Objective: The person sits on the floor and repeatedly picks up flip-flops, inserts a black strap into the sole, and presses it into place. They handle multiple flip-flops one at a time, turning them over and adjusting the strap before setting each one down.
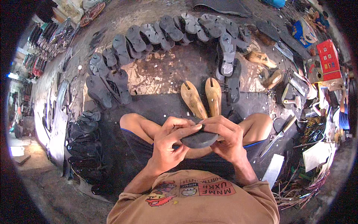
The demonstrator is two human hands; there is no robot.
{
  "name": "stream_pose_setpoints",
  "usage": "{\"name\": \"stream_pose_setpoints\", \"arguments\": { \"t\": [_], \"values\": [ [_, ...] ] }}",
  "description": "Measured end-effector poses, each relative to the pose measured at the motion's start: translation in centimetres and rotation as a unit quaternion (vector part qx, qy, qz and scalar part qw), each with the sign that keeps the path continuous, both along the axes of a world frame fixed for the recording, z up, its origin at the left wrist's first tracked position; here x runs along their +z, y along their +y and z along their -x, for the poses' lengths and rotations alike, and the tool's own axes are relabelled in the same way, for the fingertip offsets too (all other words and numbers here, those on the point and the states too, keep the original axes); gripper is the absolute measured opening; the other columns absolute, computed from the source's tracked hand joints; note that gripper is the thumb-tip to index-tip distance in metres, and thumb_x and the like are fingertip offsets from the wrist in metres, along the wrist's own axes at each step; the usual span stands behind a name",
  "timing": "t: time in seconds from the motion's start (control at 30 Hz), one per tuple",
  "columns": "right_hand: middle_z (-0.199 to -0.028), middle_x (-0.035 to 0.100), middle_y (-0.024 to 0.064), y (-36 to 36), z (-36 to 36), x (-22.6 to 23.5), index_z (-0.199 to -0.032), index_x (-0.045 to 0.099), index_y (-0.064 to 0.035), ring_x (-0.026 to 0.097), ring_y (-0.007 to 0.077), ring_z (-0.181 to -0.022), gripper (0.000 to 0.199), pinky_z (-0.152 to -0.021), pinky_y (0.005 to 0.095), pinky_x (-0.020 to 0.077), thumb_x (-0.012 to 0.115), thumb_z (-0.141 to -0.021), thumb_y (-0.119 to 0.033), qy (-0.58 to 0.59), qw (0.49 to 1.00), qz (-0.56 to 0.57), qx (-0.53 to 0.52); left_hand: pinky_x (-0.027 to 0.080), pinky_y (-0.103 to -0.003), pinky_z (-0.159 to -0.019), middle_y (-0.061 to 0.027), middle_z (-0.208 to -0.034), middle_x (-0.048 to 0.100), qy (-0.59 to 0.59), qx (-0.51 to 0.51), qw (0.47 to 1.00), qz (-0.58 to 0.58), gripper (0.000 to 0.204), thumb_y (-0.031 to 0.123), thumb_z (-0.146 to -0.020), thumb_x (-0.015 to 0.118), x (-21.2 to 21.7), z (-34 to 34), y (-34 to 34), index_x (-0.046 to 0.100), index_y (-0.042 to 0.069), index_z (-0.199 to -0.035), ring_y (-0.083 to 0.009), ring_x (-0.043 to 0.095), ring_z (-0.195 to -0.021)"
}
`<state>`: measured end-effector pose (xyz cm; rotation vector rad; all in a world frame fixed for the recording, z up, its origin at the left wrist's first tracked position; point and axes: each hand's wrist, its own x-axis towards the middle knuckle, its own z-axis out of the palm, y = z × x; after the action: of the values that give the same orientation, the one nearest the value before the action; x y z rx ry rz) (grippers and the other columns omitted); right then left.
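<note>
Between my two hands, close to my body, is a dark grey sandal sole [200,140] with its rounded end toward me. My left hand [171,142] grips its left side, thumb along the upper edge. On the other side my right hand [226,135] is closed on it, the fingertips meeting near the left thumb at the top. What the fingertips pinch there is too small to make out. Just beyond the hands lie two wooden shoe lasts, a left one [193,98] and a right one [213,95], each with a slot in its far end.
An arc of grey sandal soles [138,39] curves around the far side. Black straps [84,142] are heaped at left. At right lie a knife [278,136], a white paper sheet [274,168], more wooden lasts [261,58] and a red box [329,59]. Another person [320,20] sits far right.
</note>
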<state>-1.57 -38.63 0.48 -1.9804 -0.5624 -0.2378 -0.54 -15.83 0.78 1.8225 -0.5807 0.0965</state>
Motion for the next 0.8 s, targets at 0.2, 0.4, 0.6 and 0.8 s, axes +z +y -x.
{"name": "stream_pose_setpoints", "arguments": {
  "t": [0.2,0.4,0.6,0.8],
  "values": [
    [-0.131,0.069,0.0142,1.4,-0.3,1.9,-0.136,0.065,-0.012,0.073,0.0357,-0.117,0.078,-0.095,0.044,0.0627,0.083,-0.063,0.009,0.017,0.999,-0.005,-0.031,0.06,-0.036,-0.096,-0.0153,-0.116,0.077,0.068,0.065,0.99,0.106,0.048,-0.016,-0.073,0.078,0.6,0.6,-0.6,0.077,0.001,-0.118,-0.0296,0.075,-0.112],
    [-0.126,0.073,0.0167,-0.5,-2.7,-4.7,-0.12,0.075,-0.0062,0.072,0.0367,-0.117,0.045,-0.101,0.0455,0.0569,0.087,-0.076,-0.007,0.112,0.977,-0.139,-0.113,0.055,-0.043,-0.106,-0.0142,-0.119,0.073,-0.053,-0.004,0.997,-0.05,0.041,-0.003,-0.081,0.072,-1.4,-3.0,0.7,0.074,0.005,-0.121,-0.0303,0.071,-0.113],
    [-0.135,0.066,0.0306,-0.5,-4.1,-18.8,-0.151,0.049,0.0002,0.063,0.0531,-0.123,0.065,-0.107,0.0569,0.0512,0.073,-0.093,-0.015,0.098,0.897,0.33,-0.278,0.048,-0.064,-0.118,-0.0218,-0.15,0.062,0.394,-0.036,0.788,0.473,0.062,0.019,-0.092,0.065,-4.5,-10.1,2.3,0.052,0.009,-0.152,-0.0429,0.058,-0.14],
    [-0.141,0.065,0.0127,-1.6,-2.7,-10.5,-0.158,0.049,-0.0015,0.066,0.0262,-0.119,0.077,-0.104,0.0412,0.0553,0.078,-0.088,-0.019,0.386,0.827,-0.372,-0.169,0.056,-0.073,-0.103,-0.0152,-0.129,0.063,0.348,0.096,0.709,0.606,0.058,0.01,-0.102,0.066,-5.7,-11.0,4.3,0.046,0.025,-0.155,-0.0428,0.065,-0.128]
  ]
}}
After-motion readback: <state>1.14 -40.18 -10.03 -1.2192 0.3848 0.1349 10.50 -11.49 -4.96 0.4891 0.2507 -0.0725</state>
